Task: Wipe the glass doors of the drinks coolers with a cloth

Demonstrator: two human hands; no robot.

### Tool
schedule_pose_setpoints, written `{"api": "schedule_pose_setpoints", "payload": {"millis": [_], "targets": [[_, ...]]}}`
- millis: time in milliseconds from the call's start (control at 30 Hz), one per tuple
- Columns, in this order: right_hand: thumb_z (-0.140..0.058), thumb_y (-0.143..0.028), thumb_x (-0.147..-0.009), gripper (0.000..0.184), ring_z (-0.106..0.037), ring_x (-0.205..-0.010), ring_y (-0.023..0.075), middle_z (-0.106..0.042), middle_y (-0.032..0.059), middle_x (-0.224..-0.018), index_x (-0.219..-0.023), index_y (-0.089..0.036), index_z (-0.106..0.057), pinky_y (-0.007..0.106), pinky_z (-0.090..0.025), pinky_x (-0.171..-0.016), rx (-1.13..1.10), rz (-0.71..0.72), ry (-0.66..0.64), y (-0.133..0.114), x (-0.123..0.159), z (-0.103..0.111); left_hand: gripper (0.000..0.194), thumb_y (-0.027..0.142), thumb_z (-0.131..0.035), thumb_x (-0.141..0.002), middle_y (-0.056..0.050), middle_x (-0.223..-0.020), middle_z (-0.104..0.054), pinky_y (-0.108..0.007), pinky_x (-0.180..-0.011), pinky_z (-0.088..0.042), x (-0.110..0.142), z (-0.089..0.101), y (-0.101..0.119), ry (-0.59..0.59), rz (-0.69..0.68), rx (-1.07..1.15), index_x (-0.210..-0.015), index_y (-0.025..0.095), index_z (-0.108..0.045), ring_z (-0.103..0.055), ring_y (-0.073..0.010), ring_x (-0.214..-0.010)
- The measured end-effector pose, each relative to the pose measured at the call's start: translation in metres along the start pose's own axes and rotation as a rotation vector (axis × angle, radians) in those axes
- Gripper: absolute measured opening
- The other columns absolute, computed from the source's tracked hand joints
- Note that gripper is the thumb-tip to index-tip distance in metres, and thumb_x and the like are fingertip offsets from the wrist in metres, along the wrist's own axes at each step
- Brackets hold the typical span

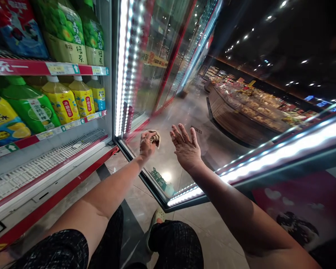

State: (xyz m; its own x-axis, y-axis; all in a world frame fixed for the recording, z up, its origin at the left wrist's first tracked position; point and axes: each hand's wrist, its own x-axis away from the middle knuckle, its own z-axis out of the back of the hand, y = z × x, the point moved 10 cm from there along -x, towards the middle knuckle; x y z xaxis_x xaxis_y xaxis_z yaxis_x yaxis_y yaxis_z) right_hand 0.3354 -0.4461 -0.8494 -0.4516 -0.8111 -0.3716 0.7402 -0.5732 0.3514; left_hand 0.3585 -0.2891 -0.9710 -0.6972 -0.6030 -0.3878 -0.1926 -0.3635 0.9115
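A glass cooler door [182,179] stands swung out in front of me, lit along its frame by white light strips. My left hand [147,144] is wrapped round a crumpled beige cloth [156,138], held against the lower part of the glass near the hinge side. To the right of it, my right hand [185,145] has its fingers spread and its palm toward the pane. It holds nothing; whether it presses on the glass I cannot tell. A green printed sticker [158,180] shows on the pane below the two hands.
At left, the cooler's shelves hold green tea bottles [64,31] above yellow-labelled drink bottles [60,99], with a wire bottom rack [44,164] underneath. Beyond the glass are a wooden display counter [229,116] and tiled floor. My knees and a pale clog [158,216] are below the door.
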Motion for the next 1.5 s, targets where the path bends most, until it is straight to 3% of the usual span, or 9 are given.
{"api": "schedule_pose_setpoints", "payload": {"millis": [100, 267, 533, 833, 967, 1100, 1200, 1367, 1500], "targets": [[-0.046, -0.006, -0.091, 0.070, -0.016, -0.161, 0.0265, -0.031, 0.0075, -0.169, -0.158, -0.020, -0.036, 0.066, -0.008, -0.131, -0.004, 0.005, -0.009, 0.001, 0.005, 0.001, 0.046, 0.000, -0.062, -0.075, -0.013, -0.126, -0.057, -0.048, -0.112, -0.048, 0.002, -0.001, 0.002, -0.004, 0.013, -0.010, -0.116, 0.019, -0.068, -0.064, -0.0290, -0.115], [-0.045, -0.008, -0.092, 0.068, -0.016, -0.161, 0.0252, -0.028, 0.0049, -0.170, -0.158, -0.019, -0.037, 0.061, -0.008, -0.133, 0.014, -0.009, -0.041, 0.003, 0.014, 0.001, 0.051, -0.004, -0.064, -0.069, -0.011, -0.121, -0.060, -0.041, -0.109, -0.051, 0.013, -0.009, 0.010, -0.069, -0.023, 0.005, -0.114, 0.020, -0.070, -0.065, -0.0261, -0.112], [-0.046, -0.013, -0.094, 0.068, -0.008, -0.162, 0.0195, -0.022, 0.0021, -0.172, -0.161, -0.019, -0.032, 0.053, 0.002, -0.134, 0.116, -0.024, -0.127, 0.008, 0.032, 0.001, 0.048, 0.001, -0.069, -0.069, -0.010, -0.119, -0.058, -0.043, -0.105, -0.054, 0.019, -0.013, 0.010, -0.016, -0.044, 0.031, -0.113, 0.020, -0.071, -0.065, -0.0225, -0.107], [-0.047, -0.014, -0.095, 0.067, -0.004, -0.162, 0.0188, -0.021, 0.0021, -0.172, -0.160, -0.018, -0.034, 0.054, 0.003, -0.134, 0.127, -0.020, -0.143, 0.009, 0.032, 0.001, 0.046, 0.000, -0.067, -0.069, -0.010, -0.117, -0.060, -0.042, -0.102, -0.056, 0.030, -0.016, 0.019, 0.055, -0.122, 0.062, -0.110, 0.020, -0.073, -0.065, -0.0221, -0.105], [-0.047, -0.015, -0.096, 0.065, -0.005, -0.162, 0.0185, -0.022, 0.0014, -0.172, -0.159, -0.019, -0.035, 0.053, 0.001, -0.134, 0.118, -0.010, -0.127, 0.010, 0.033, 0.002, 0.048, -0.002, -0.069, -0.065, -0.006, -0.116, -0.062, -0.037, -0.101, -0.056, 0.039, -0.023, 0.035, -0.007, -0.238, 0.079, -0.105, 0.023, -0.075, -0.064, -0.0200, -0.108], [-0.045, -0.012, -0.096, 0.066, -0.012, -0.162, 0.0205, -0.024, 0.0021, -0.172, -0.160, -0.017, -0.033, 0.055, -0.006, -0.134, 0.106, -0.002, -0.129, 0.010, 0.037, 0.006, 0.045, -0.001, -0.068, -0.068, -0.008, -0.116, -0.059, -0.038, -0.102, -0.055, 0.032, -0.015, 0.034, 0.073, -0.225, 0.054, -0.105, 0.022, -0.075, -0.063, -0.0207, -0.108], [-0.045, -0.011, -0.096, 0.066, -0.014, -0.161, 0.0209, -0.024, 0.0023, -0.172, -0.160, -0.017, -0.033, 0.056, -0.009, -0.134, 0.100, -0.015, -0.136, 0.011, 0.041, 0.008, 0.047, -0.002, -0.069, -0.066, -0.007, -0.116, -0.059, -0.038, -0.101, -0.055, 0.041, -0.021, 0.040, 0.053, -0.259, 0.060, -0.106, 0.023, -0.075, -0.063, -0.0204, -0.108], [-0.048, -0.013, -0.095, 0.068, -0.013, -0.161, 0.0209, -0.023, 0.0030, -0.172, -0.161, -0.019, -0.031, 0.057, -0.008, -0.134, 0.075, -0.015, -0.122, 0.011, 0.042, 0.008, 0.051, -0.005, -0.068, -0.069, -0.007, -0.120, -0.061, -0.036, -0.099, -0.057, 0.069, -0.034, 0.054, -0.033, -0.370, 0.118, -0.110, 0.026, -0.074, -0.063, -0.0198, -0.113], [-0.042, -0.012, -0.096, 0.068, -0.011, -0.162, 0.0194, -0.021, 0.0019, -0.172, -0.162, -0.020, -0.028, 0.057, -0.007, -0.134, 0.059, -0.014, -0.120, 0.011, 0.046, 0.010, 0.050, -0.003, -0.072, -0.067, -0.008, -0.118, -0.061, -0.037, -0.099, -0.057, 0.061, -0.028, 0.051, -0.009, -0.336, 0.066, -0.109, 0.024, -0.075, -0.064, -0.0204, -0.109]]}}
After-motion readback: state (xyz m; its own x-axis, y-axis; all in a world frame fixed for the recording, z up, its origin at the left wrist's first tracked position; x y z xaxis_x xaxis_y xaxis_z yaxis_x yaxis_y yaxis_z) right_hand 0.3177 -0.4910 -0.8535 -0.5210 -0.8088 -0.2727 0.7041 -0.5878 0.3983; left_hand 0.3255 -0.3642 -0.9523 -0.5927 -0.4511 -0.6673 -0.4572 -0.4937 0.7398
